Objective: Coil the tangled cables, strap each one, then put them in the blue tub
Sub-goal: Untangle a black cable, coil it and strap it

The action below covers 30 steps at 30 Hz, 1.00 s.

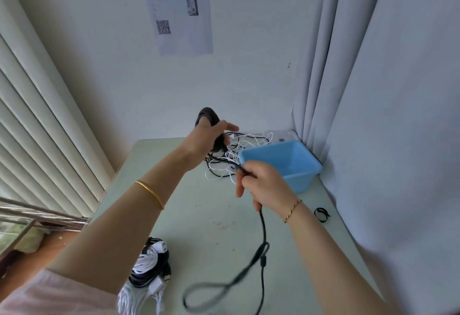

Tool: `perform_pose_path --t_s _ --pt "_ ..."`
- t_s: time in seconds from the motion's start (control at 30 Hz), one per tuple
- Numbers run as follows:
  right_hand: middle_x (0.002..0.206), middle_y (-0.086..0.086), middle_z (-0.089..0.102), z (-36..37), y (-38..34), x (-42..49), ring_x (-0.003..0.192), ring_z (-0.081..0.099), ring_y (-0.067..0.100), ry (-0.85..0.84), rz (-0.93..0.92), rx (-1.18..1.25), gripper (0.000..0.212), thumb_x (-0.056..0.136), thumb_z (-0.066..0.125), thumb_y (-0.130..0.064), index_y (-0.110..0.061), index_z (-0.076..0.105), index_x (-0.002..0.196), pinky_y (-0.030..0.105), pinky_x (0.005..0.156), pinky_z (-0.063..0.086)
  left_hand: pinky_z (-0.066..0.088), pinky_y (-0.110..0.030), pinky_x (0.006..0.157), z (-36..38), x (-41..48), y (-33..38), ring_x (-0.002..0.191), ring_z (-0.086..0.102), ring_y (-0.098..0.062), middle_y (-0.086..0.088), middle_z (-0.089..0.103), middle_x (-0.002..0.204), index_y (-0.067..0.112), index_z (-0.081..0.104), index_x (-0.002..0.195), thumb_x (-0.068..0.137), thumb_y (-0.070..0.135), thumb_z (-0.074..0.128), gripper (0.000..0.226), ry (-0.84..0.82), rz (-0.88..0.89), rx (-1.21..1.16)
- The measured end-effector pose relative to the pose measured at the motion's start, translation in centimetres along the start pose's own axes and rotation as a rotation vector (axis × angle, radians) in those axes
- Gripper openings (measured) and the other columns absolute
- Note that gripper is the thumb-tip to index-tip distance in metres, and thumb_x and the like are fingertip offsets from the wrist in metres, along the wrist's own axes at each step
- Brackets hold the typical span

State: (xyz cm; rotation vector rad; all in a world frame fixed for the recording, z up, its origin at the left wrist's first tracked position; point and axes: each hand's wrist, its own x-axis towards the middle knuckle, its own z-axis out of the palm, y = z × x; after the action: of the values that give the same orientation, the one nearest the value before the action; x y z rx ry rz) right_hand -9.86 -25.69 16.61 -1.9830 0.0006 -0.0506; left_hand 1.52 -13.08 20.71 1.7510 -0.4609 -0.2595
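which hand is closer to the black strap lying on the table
Right. The right hand, pinching the black cable, is left of the strap. The left hand, gripping the coil, is raised farther left, beyond the right hand.

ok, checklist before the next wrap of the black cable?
1. Coil held: left hand grips the black coil. Ok.
2. Feed held: right hand grips the black cable. Ok.
3. Slack free: the tail hangs in a loose loop over the table, but it is blurred. Cannot tell.
4. Clear of the cable tangle: the run passes right by it. Cannot tell.
5. Strap in reach: black strap lies on the table. Ok.
6. Blue tub open, nothing seen inside. Ok.
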Motion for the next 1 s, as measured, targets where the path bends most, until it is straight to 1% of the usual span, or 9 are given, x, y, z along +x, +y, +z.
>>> perform_pose_path --t_s 0.17,0.27,0.33,0.47,0.6,0.7,0.8,0.93,1.0 --pt "0.061 -0.005 0.06 -1.6 0.1 1.0 0.053 0.045 0.007 0.272 -0.111 -0.226 0.02 0.079 0.058 -0.005 -0.018 0.065 0.066 0.026 0.054 0.038 0.044 -0.029 0.062 0.5 -1.1 -0.3 0.065 0.051 -0.02 -0.001 0.06 0.068 0.009 0.049 0.089 0.096 0.025 0.048 0.017 -0.224 -0.118 0.65" --pt "0.071 -0.006 0.066 -2.8 0.3 1.7 0.073 0.059 0.015 0.445 -0.169 -0.24 0.017 0.079 0.06 -0.005 -0.019 0.069 0.075 0.032 0.069 0.047 0.04 -0.028 0.057 0.5 -1.9 0.7 0.06 0.051 -0.02 -0.006 0.061 0.063 0.002 0.06 0.082 0.102 0.033 0.035 0.044 -0.449 -0.144 0.578" --pt "0.073 -0.005 0.067 -3.5 0.1 1.9 0.076 0.061 0.015 0.515 -0.21 -0.179 0.022 0.079 0.056 0.001 -0.016 0.069 0.077 0.024 0.069 0.046 0.038 -0.024 0.051 0.4 -2.4 1.5 0.053 0.047 -0.02 -0.004 0.057 0.054 -0.002 0.06 0.09 0.102 0.042 0.032 0.053 -0.558 -0.177 0.526" --pt "0.072 -0.008 0.064 -4.0 -0.5 2.4 0.067 0.057 -0.005 0.481 -0.223 -0.034 0.03 0.081 0.045 0.008 -0.011 0.069 0.078 0.006 0.062 0.039 0.039 -0.018 0.048 0.8 -3.1 2.2 0.039 0.036 -0.015 -0.003 0.044 0.041 -0.003 0.066 0.091 0.098 0.028 0.046 0.037 -0.675 -0.187 0.408" --pt "0.067 -0.009 0.059 -3.9 0.3 3.7 0.062 0.053 -0.004 0.448 -0.189 0.039 0.022 0.089 0.046 -0.001 -0.009 0.064 0.079 0.011 0.063 0.04 0.042 -0.02 0.049 0.3 -2.6 3.1 0.036 0.039 -0.012 0.006 0.029 0.032 0.004 0.064 0.088 0.101 0.026 0.027 0.046 -0.737 -0.176 -0.053" --pt "0.048 -0.015 0.049 -2.8 1.7 4.4 0.046 0.039 0.002 0.387 -0.087 0.115 0.033 0.097 0.045 -0.019 -0.019 0.05 0.064 0.021 0.053 0.032 0.041 -0.018 0.046 0.1 -2.3 4.0 0.033 0.041 -0.01 0.007 0.021 0.033 0.006 0.062 0.084 0.101 0.034 0.022 0.051 -0.638 -0.181 -0.363" --pt "0.054 -0.005 0.052 -1.7 3.0 4.0 0.041 0.032 0.008 0.272 0.024 0.179 0.029 0.096 0.042 -0.012 -0.019 0.055 0.071 0.022 0.041 0.029 0.042 -0.015 0.044 0.4 -1.9 4.4 0.03 0.04 -0.007 0.007 0.025 0.034 0.007 0.058 0.087 0.1 0.052 0.016 0.063 -0.459 -0.186 -0.583" --pt "0.063 0.005 0.056 -0.5 4.2 2.1 0.036 0.036 0.007 -0.052 0.104 0.063 0.021 0.094 0.042 -0.005 -0.01 0.06 0.084 0.024 0.043 0.044 0.047 -0.018 0.053 -0.6 -0.2 4.0 0.035 0.035 -0.007 0.004 0.044 0.05 -0.001 0.05 0.101 0.102 0.045 0.015 0.057 -0.227 -0.093 -0.963" --pt "0.063 0.005 0.058 -0.3 4.2 1.2 0.038 0.044 0.009 -0.174 0.131 0.057 0.017 0.094 0.043 -0.005 -0.008 0.059 0.087 0.027 0.051 0.052 0.048 -0.025 0.064 -1.1 0.6 3.6 0.043 0.038 -0.011 0.001 0.048 0.059 0.003 0.043 0.098 0.103 0.038 0.015 0.046 -0.128 -0.042 -0.952"
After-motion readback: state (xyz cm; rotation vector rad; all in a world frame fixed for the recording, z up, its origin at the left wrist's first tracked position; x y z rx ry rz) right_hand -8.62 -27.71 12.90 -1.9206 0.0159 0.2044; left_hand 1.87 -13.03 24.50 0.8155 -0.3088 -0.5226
